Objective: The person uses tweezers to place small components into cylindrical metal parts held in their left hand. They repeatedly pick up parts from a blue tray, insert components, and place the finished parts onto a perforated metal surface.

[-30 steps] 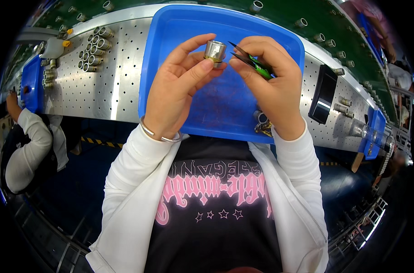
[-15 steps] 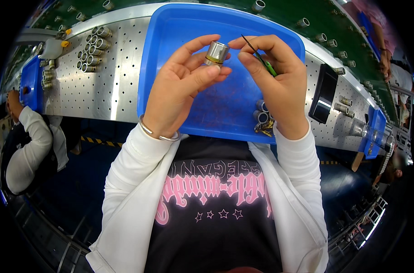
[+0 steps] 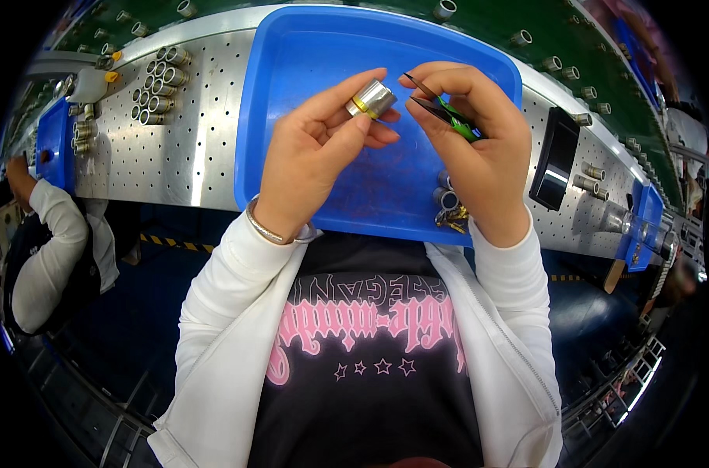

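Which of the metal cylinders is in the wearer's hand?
The yellow-banded cylinder in the left hand, over the blue tray; others clearly visible rest in the tray, on the bench or on the green surface.

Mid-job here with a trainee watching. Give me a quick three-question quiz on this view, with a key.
1. Which hand holds the green tool?
A. Left
B. Right
C. Neither

2. True or false: the green tool's two tips are pressed together.

3. Fill in: the metal cylinder is held above the blue ____.

Key:
1. B, the right hand.
2. False; the tips stand apart.
3. Tray.
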`<state>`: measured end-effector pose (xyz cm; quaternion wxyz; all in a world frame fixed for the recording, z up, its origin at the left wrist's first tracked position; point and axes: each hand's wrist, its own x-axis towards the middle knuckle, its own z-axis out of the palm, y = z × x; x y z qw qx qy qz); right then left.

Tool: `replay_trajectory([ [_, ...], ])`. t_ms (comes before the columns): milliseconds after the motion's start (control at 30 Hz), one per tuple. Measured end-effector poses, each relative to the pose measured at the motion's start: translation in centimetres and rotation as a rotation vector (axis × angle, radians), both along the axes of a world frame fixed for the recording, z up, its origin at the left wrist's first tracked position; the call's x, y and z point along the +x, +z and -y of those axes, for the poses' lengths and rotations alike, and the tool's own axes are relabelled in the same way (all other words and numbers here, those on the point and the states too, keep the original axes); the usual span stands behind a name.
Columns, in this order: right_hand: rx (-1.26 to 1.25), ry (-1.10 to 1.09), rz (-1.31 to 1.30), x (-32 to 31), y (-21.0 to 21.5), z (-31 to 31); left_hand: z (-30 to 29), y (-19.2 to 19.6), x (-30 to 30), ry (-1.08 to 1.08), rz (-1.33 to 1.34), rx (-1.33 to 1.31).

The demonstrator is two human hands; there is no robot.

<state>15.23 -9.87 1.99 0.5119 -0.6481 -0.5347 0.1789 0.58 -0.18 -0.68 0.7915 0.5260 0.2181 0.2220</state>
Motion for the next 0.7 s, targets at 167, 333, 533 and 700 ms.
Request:
replay_trajectory([
  [167, 0.067, -0.015, 0.062, 0.2, 0.2, 0.0, 0.2, 0.1, -0.1, -0.007, 0.026, 0.025],
  [333, 0.179, -0.135, 0.062, 0.3, -0.7, -0.7, 0.1, 0.3, -0.2, -0.018, 0.004, -0.017],
  [533, 0.013, -0.115, 0.090, -0.5, 1.0, 0.3, -0.2, 0.5, 0.0, 0.114, -0.012, -0.136],
  [700, 0.045, -0.103, 0.164, -0.6, -0.8, -0.1, -0.1, 0.7, 0.0, 0.122, 0.039, -0.133],
])
